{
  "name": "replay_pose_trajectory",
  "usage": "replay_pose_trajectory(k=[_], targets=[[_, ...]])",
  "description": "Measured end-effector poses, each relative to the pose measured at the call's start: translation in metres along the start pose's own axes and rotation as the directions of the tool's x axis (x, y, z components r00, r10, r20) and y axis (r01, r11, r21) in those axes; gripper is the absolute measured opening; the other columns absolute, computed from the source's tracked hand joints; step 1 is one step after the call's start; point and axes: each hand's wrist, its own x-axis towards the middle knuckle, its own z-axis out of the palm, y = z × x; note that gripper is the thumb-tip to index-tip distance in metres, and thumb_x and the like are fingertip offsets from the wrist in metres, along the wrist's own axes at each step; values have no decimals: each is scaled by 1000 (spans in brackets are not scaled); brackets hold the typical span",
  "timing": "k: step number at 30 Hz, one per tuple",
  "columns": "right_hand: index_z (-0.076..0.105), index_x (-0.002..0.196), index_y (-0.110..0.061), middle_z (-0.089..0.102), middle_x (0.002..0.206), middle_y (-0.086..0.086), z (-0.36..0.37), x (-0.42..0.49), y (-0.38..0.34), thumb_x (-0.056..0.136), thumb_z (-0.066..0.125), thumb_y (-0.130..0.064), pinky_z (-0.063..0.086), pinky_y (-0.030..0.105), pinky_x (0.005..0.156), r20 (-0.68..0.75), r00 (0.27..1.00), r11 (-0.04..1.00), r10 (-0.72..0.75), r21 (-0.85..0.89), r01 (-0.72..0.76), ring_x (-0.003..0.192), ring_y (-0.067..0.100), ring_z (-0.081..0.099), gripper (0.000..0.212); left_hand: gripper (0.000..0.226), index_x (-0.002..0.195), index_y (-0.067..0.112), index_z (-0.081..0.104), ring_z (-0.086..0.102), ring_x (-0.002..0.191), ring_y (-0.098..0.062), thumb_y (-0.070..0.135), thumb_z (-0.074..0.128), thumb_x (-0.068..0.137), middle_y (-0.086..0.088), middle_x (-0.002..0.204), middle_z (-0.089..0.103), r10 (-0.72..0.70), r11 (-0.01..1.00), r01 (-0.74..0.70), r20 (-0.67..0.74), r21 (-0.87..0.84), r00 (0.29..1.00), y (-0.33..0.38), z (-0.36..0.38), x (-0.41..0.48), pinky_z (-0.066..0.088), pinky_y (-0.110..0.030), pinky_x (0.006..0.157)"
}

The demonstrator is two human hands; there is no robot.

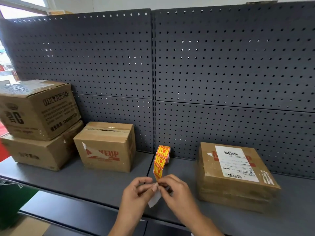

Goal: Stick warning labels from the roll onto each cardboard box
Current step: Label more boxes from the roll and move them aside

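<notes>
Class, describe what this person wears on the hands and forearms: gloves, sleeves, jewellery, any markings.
The left hand and right hand are bare: no gloves or rings show. The left forearm and right forearm are also uncovered, with no sleeve, watch or bracelet in view.

The label strip [159,165] ends hidden under pinching fingers [167,181] — stacked boxes [34,116] (left) are cropped.

Four cardboard boxes stand on the shelf [85,184]: two stacked at the left, an upper box [39,109] on a lower box [39,154], one middle box [105,149] and one right box [235,176] bearing a single white shipping label [236,163]. There is one roll of warning labels [164,153], with three red-and-yellow labels showing on it and its loose strip [158,169], and two hands, the left hand [136,193] and the right hand [177,189]. Four perforated panels form the back wall, two upper panels [81,53] and two lower panels [238,137].
</notes>
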Motion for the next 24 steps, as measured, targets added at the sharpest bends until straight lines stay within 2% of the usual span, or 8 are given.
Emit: replay_pose_trajectory(k=[4,8,13,16,19,24], targets=[[72,110,-25,62,103,-18,-4,4,-1,99,65,-29,55,24,82,-2,999,999,-33,-16,33,95,1,63,13,26,114,17,67,77,98,-14,3,74,93,-2,94,83,63,995,-65,34,70,997,9,3,-3,56,-30,92],[74,106,-24,63,99,-15,-8,9,-2,101,64,-26,54,26,80,3,998,997,-60,-39,60,93,1,63,11,23,110,28,65,75,93,-3,11,73,96,10,92,82,145,965,-144,12,218,989,16,5,-4,57,-30,91],[75,104,-26,65,95,-16,-12,16,-7,100,65,-29,54,25,77,19,998,999,-52,-10,52,91,2,64,11,24,107,40,59,70,97,7,23,72,97,28,98,74,295,858,-277,27,433,955,18,2,0,57,-27,84],[76,101,-26,66,95,-16,-14,19,-10,99,68,-29,54,23,78,18,999,998,-31,56,30,91,3,65,8,22,108,36,60,69,100,4,20,72,97,27,102,71,342,849,-323,30,417,939,20,0,4,54,-18,80],[78,97,-23,72,93,-11,-14,23,-9,95,74,-23,56,26,80,27,998,974,53,220,-58,90,8,68,5,22,106,31,61,69,101,1,12,70,98,23,101,71,323,878,-302,6,370,946,18,0,6,50,-12,77],[78,90,-21,76,87,-3,-9,23,0,91,78,-14,57,30,78,38,991,924,128,358,-134,84,14,72,7,26,103,22,64,71,92,-3,-3,67,96,13,92,75,264,916,-253,9,312,965,12,3,5,52,-11,79]])
